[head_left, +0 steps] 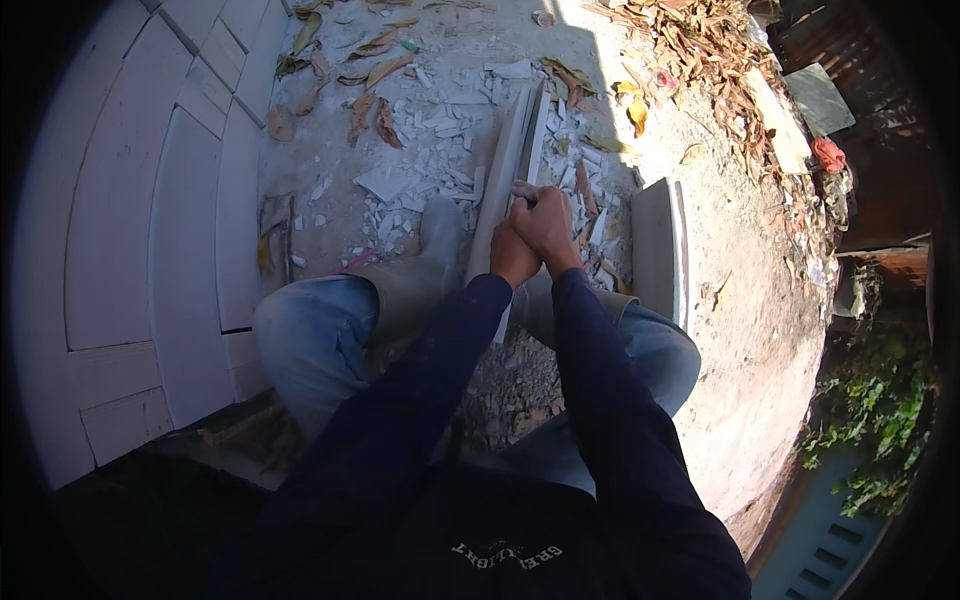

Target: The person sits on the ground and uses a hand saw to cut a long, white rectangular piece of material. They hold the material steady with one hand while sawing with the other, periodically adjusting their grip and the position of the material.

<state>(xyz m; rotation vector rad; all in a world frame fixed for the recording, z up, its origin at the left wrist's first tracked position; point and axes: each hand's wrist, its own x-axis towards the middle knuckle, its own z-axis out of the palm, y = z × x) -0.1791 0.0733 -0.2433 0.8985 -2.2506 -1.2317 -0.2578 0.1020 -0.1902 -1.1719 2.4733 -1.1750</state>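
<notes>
A long pale grooved strip, like a length of moulding (507, 150), runs away from me between my legs. My left hand (514, 248) is closed low over the strip's right side. Just above and to the right, my right hand (550, 222) is curled into a fist and pressed against the left one. Any object inside the fingers is hidden by the hands. White broken chips (440, 125) lie on the ground on both sides of the strip.
White panelled boards (185, 240) stand along the left. A short pale block (655, 245) is beside my right knee. Dry leaves (700, 50) heap up at the far right, near a grey square slab (819, 100). Green plants (880, 420) grow at the right edge.
</notes>
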